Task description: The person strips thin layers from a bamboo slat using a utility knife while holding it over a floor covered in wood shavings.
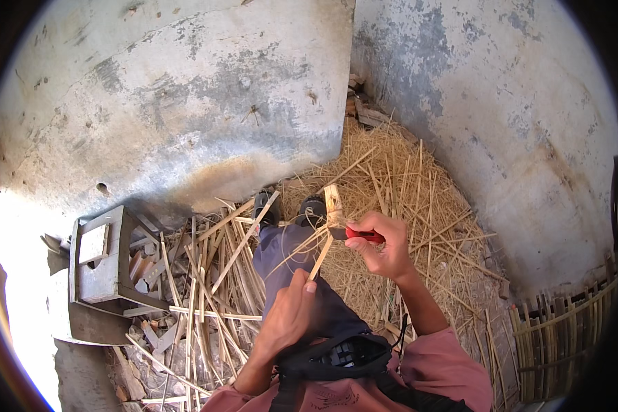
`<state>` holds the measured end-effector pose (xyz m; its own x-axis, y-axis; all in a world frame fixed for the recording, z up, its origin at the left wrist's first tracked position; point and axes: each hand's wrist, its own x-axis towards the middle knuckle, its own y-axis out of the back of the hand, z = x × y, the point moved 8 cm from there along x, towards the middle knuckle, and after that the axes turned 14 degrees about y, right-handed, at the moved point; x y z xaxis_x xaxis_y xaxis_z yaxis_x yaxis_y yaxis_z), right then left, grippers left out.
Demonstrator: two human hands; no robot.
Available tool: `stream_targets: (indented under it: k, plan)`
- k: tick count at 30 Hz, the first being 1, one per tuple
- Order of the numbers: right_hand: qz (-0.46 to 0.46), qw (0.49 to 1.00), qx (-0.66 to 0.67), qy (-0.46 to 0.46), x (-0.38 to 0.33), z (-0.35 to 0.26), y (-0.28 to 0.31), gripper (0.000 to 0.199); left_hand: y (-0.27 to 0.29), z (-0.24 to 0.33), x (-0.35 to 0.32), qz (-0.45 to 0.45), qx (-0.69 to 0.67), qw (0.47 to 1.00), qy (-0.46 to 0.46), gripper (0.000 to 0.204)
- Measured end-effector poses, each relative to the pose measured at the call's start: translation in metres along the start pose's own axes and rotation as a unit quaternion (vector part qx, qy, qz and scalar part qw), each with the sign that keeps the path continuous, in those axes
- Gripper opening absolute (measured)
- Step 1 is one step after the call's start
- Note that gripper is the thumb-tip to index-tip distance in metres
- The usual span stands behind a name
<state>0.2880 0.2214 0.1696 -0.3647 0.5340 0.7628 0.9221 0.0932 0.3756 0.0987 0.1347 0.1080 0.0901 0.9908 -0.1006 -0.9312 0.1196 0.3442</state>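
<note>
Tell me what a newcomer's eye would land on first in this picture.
At the centre, the right hand grips a red-handled knife against a pale bamboo strip, which the left hand pinches at its lower end. Behind them a heap of straw-coloured shavings fills the corner where the two stained concrete walls meet. To the left, split bamboo slats lie scattered on the ground beside a small grey wooden stool.

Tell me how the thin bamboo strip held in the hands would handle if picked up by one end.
The bamboo strip looks thin and narrow, so it is probably light and springy rather than rigid. The left hand pinches its lower end while the right hand works a red-handled knife near the top; the split end may splinter.
</note>
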Motion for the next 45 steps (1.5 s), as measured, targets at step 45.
stream_targets:
  k: [45]
  plan:
    - [-0.099, 0.863, 0.429, -0.247, -0.031, 0.041, -0.025, 0.033, -0.002, -0.035, 0.007, -0.087, -0.13, 0.986, 0.06, 0.029]
